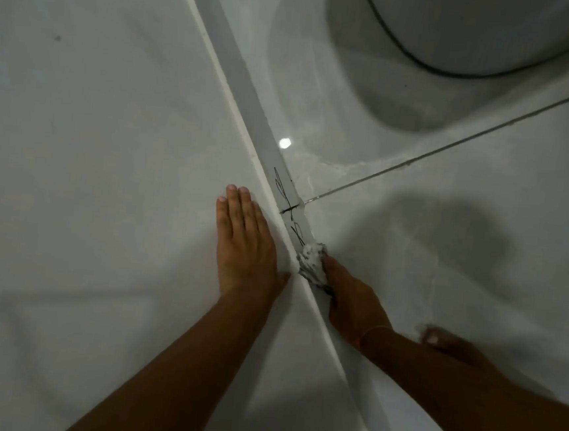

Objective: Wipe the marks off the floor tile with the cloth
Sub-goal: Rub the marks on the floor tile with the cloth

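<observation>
Thin black scribble marks (pixel 286 200) run along a narrow grey tile strip (pixel 234 59) that crosses the view diagonally. My right hand (pixel 351 300) is shut on a small crumpled white cloth (pixel 312 260), which is pressed on the strip at the lower end of the marks. My left hand (pixel 244 242) lies flat, fingers together, on the white surface just left of the strip, holding nothing.
A glossy white floor tile (pixel 446 236) lies right of the strip, with a dark grout line (pixel 454 147) running up to the right. A white rounded fixture (pixel 498 31) with a dark rim sits at the top right. A foot (pixel 444 342) shows by my right forearm.
</observation>
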